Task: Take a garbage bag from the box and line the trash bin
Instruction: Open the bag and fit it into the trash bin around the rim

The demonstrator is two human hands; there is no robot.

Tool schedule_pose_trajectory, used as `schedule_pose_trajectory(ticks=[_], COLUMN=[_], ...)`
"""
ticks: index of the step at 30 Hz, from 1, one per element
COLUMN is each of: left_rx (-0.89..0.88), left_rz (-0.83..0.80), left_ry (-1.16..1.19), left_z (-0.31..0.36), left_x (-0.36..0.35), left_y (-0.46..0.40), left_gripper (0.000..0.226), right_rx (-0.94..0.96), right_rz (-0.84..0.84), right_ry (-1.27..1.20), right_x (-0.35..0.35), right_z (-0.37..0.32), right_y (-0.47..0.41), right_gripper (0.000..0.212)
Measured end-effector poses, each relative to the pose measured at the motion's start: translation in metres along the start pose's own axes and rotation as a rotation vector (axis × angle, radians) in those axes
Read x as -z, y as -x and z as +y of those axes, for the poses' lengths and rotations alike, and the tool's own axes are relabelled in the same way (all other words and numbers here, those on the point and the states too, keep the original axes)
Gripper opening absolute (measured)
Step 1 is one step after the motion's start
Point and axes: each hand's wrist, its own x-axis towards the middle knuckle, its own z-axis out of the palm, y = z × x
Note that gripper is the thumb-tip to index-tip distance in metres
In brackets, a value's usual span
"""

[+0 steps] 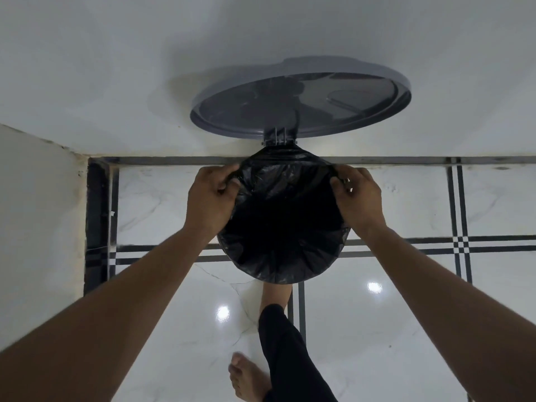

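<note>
A black garbage bag lies spread over the round mouth of the trash bin, folded over its rim all round; the bin's body is hidden under the bag. The grey lid stands open, tilted back against the white wall on its hinge. My left hand pinches the bag's edge at the rim's left side. My right hand pinches the bag's edge at the rim's right side. No box is in view.
The bin stands on a glossy white marble floor with black inlay lines, against the white wall. A second wall closes the left side. One foot reaches under the bin's front; my other bare foot stands nearer.
</note>
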Motion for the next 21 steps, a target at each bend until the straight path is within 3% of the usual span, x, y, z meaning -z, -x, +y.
schedule_pose_trajectory(ticks=[6, 13, 17, 21], left_rx=[-0.242, -0.248, 0.024, 0.379], left_rz=[-0.146, -0.117, -0.087, -0.182], left_ry=[-0.225, -0.334, -0.056, 0.266], left_z=[0.007, 0.017, 0.018, 0.02], left_x=[-0.001, -0.013, -0.024, -0.023], left_y=[-0.042, -0.073, -0.081, -0.093], left_gripper=[0.04, 0.024, 0.015, 0.02], right_rx=[-0.065, 0.007, -0.079, -0.188], right_rz=[-0.212, -0.34, -0.373, -0.464], right_ry=[-0.06, 0.041, 0.04, -0.078], right_x=[0.01, -0.001, -0.005, -0.003], right_z=[-0.012, -0.034, -0.036, -0.035], right_y=[-0.046, -0.071, -0.083, -0.091], right_gripper=[0.033, 0.038, 0.038, 0.041])
